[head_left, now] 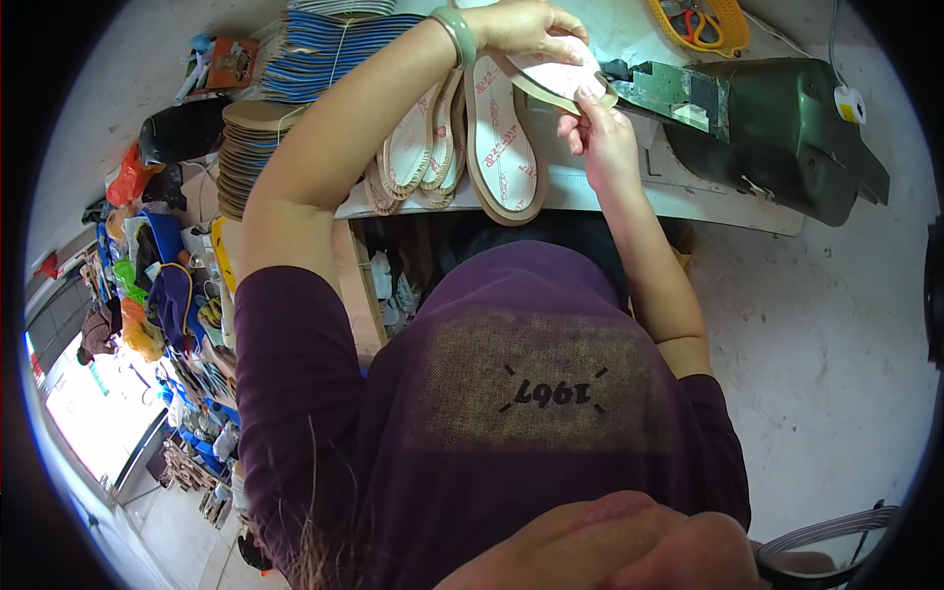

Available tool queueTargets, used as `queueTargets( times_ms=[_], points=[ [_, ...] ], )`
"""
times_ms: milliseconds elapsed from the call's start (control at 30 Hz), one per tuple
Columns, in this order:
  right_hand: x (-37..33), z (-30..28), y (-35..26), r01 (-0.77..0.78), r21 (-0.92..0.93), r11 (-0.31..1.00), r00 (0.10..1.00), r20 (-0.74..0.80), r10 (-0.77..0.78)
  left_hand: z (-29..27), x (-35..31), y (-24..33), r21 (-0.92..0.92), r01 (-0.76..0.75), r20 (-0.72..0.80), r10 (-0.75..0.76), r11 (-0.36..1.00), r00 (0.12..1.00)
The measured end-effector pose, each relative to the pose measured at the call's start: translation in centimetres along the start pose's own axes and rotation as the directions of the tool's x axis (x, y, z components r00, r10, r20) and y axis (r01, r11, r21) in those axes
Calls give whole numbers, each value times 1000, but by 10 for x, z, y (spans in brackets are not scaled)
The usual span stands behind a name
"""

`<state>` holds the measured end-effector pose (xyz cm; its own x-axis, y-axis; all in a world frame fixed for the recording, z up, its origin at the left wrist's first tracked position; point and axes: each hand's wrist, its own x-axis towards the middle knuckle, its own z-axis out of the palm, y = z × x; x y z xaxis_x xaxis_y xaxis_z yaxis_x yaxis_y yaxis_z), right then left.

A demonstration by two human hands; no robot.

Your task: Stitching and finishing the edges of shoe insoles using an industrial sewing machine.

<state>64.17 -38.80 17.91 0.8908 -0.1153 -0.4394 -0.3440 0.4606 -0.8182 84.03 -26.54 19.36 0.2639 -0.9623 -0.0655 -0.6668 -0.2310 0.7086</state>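
Up at the far side of the worktable, both my hands hold a shoe insole (551, 77) with a whitish face and a tan edge, right beside the head of a dark green machine (678, 93) that looks like a sewing machine. My left hand (531, 28), a pale green bangle (458, 35) on its wrist, has its fingers bent down onto the insole's far part. At the near edge, my right hand (608, 138) pinches the piece between thumb and fingers. Another insole (503, 147), white with red print and a brown rim, lies just left of my right hand.
Several pleated-edge insoles (408, 152) overlap at the table's front edge. Tall stacks of blue-edged pieces (320, 54) and brown pieces (246, 157) stand left. A yellow basket (733, 37) holds orange-handled scissors (700, 28) behind the machine. Bags and clutter (147, 285) crowd the left.
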Motion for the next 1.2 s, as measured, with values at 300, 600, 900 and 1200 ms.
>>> queueTargets(
  times_ms=[300,600,900,1200],
  points=[
    [4,-10,-13,29,-165,986,996,-73,-41,34,-30,26,-144,350,-214,-374,926,902],
    [-1,-16,-10,84,-343,936,985,-112,-129,71,-44,55,-340,474,-361,-578,812,732],
    [-45,-27,50,64,-88,994,996,66,-58,91,-32,76,-378,472,-478,-604,797,637],
    [-99,-32,40,-363,289,886,875,432,217,86,-22,80,-444,494,-531,-664,747,526]
  ],
)
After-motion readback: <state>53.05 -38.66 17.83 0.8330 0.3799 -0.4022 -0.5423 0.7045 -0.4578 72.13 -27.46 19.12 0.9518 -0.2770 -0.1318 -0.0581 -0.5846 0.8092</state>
